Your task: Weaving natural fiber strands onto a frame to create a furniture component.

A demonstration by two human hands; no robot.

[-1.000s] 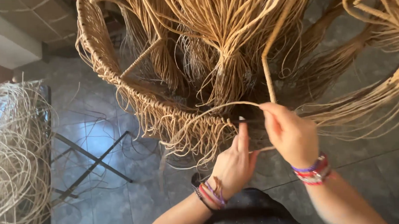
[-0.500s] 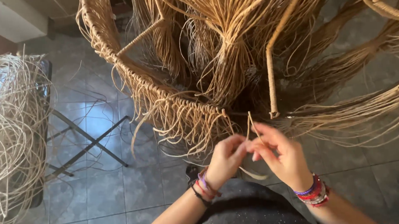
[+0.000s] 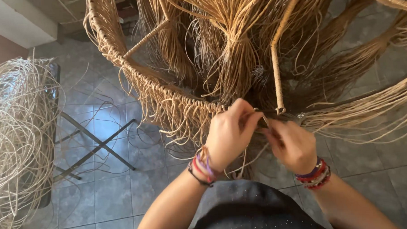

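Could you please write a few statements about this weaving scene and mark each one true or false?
1. Both hands meet at the wrapped rim of the wicker frame. True: the left hand and right hand pinch a thin rattan strand there.
2. The right hand grips a pair of scissors. False: it holds only fibre.
3. A loose pile of pale cane strands lies to the left, on a folding stand. True.
4. The floor is wooden planking. False: it is grey tiled floor.
5. Both wrists are bare. False: each wears coloured bracelets.
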